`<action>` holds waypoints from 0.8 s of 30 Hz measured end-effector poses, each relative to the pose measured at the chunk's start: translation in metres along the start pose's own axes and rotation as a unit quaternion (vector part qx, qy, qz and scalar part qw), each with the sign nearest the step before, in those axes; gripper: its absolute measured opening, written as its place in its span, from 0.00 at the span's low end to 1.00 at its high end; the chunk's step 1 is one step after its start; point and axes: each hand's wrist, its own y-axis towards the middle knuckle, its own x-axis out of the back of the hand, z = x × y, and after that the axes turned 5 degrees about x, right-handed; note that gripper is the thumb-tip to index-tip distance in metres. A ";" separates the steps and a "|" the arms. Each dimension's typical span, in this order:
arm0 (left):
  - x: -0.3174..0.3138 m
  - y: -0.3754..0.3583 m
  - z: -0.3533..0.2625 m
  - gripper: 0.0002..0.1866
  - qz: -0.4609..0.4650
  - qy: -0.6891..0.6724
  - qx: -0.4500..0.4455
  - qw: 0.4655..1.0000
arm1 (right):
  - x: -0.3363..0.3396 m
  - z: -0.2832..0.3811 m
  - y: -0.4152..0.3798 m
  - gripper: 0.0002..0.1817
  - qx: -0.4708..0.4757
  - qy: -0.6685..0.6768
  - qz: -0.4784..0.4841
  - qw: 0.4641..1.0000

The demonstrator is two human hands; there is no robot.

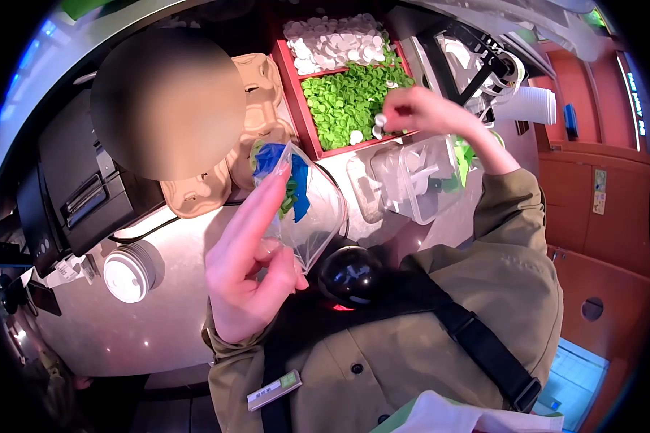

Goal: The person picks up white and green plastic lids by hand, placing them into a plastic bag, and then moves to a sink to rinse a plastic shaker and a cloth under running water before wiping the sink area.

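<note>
My left hand holds a clear plastic bag by its edge, index finger stretched up along it; blue and green pieces show inside the bag. My right hand is raised over a red tray and pinches small white round pieces between fingertips. The tray holds a heap of green round pieces near me and white round pieces farther away.
Cardboard cup carriers lie left of the tray. A clear plastic box sits below my right hand. A white cup lid rests on the counter; a black machine stands at left, stacked white cups at right.
</note>
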 end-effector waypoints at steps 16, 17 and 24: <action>-0.001 -0.002 -0.004 0.32 -0.025 0.005 0.031 0.999 | -0.037 0.000 0.001 0.09 -0.069 -0.163 -0.073 0.982; -0.001 -0.002 -0.004 0.32 -0.025 0.014 0.025 0.999 | -0.039 -0.002 0.001 0.09 -0.064 -0.164 -0.081 0.981; 0.000 -0.004 -0.003 0.31 -0.043 0.009 0.014 0.999 | -0.027 0.016 -0.002 0.07 -0.009 -0.117 -0.148 0.982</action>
